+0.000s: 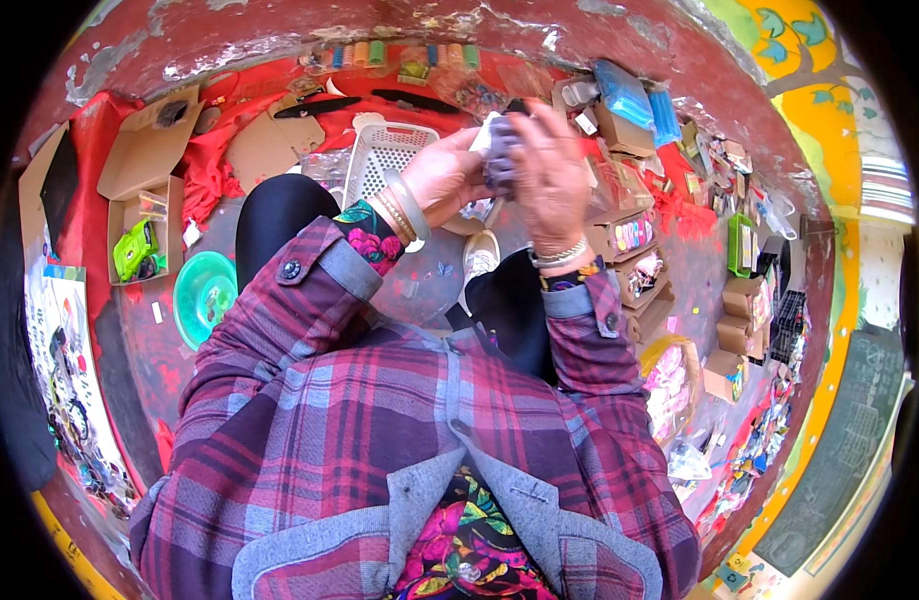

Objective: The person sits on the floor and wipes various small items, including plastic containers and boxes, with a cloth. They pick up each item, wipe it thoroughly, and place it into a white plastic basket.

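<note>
Out in front of me, both hands meet around a small dark purple-grey bundle (501,157), bumpy like a stack of bands, with a white card-like piece (486,131) against its left side. My left hand (442,178) is closed on the bundle's left side, a pale bangle and beads at the wrist. Across its right side lies my right hand (554,172), its fingers smeared by motion, so their grip is unclear. What exactly the bundle is cannot be made out. Just left of the hands, a white perforated basket (380,150) stands on the floor.
A green basin (206,298) and an open cardboard box (145,225) with a bright green packet stand at left. Stacked cardboard boxes (635,262) sit right of my knee. A blue plastic-wrapped package (623,95) lies beyond my right hand. Far right is a green crate (741,245).
</note>
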Available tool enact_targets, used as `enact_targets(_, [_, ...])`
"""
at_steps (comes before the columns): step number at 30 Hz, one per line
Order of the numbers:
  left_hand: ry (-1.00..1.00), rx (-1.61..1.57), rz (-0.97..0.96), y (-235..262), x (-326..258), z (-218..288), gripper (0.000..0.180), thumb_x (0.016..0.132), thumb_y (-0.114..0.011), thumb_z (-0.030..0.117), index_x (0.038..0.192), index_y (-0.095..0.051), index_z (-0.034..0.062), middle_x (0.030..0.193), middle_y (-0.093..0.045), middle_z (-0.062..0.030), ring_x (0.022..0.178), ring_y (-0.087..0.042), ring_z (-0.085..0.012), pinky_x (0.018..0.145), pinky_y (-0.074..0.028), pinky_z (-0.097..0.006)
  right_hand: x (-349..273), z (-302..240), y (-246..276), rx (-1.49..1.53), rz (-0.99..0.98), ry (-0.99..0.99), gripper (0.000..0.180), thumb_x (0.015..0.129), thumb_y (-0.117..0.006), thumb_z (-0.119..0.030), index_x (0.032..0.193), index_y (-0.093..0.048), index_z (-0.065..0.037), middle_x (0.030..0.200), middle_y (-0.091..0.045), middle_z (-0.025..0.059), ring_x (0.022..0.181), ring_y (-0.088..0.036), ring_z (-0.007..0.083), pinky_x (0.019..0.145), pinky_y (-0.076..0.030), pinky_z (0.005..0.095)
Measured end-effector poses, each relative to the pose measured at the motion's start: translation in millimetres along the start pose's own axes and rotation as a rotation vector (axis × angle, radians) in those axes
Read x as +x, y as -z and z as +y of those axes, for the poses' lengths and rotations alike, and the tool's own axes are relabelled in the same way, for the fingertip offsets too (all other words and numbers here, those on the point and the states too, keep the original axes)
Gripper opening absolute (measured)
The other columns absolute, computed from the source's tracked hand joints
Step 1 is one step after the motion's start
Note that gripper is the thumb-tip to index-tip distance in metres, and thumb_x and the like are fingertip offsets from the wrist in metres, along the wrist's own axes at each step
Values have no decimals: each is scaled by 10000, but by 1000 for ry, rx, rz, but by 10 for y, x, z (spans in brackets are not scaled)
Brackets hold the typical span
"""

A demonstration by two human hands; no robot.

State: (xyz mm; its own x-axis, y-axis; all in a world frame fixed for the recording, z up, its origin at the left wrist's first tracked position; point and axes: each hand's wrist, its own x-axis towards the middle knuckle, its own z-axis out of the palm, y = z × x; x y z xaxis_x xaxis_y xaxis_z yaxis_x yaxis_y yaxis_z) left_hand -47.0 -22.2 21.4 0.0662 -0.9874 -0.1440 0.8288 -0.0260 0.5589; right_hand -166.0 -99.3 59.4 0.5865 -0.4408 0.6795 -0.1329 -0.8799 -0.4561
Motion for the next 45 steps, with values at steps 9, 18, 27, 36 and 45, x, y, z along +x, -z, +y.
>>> enact_targets(9, [79, 206, -64, 27, -25, -95, 312, 925, -393, 121, 1229, -388, 50, 1116, -512, -64, 1008, -531, -168, 844, -463, -320, -65, 152, -219, -116, -108, -78, 231, 827, -547, -173, 1006, -606, -38, 1019, -595, 136, 989, -550, 294, 858, -432, 351])
enact_targets(18, [111, 274, -136, 34, -54, -115, 381, 921, -426, 141, 1281, -367, 30, 1133, -516, -48, 1017, -525, -142, 863, -447, -303, -59, 209, -131, -83, -11, -357, 198, 844, -527, -216, 870, -618, -42, 825, -606, 140, 746, -586, 328, 631, -469, 370])
enact_targets(27, [21, 32, -174, 69, -48, 95, 416, 897, -442, 77, 1293, -339, 0, 1171, -513, -79, 1044, -526, -179, 885, -438, -341, -148, 814, 239, 663, 145, -980, 192, 783, -500, 6, 927, -625, 18, 789, -627, 48, 658, -584, 108, 606, -460, 217])
enact_targets(36, [-89, 72, -55, 102, 24, 102, 337, 884, -468, 60, 1215, -437, 6, 1092, -552, -53, 965, -551, -126, 838, -455, -260, -64, 450, 114, 1001, -186, -1011, 129, 797, -641, -131, 857, -620, -19, 753, -618, 15, 645, -561, 74, 578, -436, 201])
enact_targets(45, [-115, -44, 98, 228, 27, 153, 265, 872, -484, 38, 1121, -476, -51, 1066, -560, -119, 974, -558, -188, 862, -473, -251, -88, 617, 232, 1121, -87, -1153, 78, 791, -624, -74, 849, -598, -31, 783, -630, 31, 675, -594, 101, 617, -465, 215])
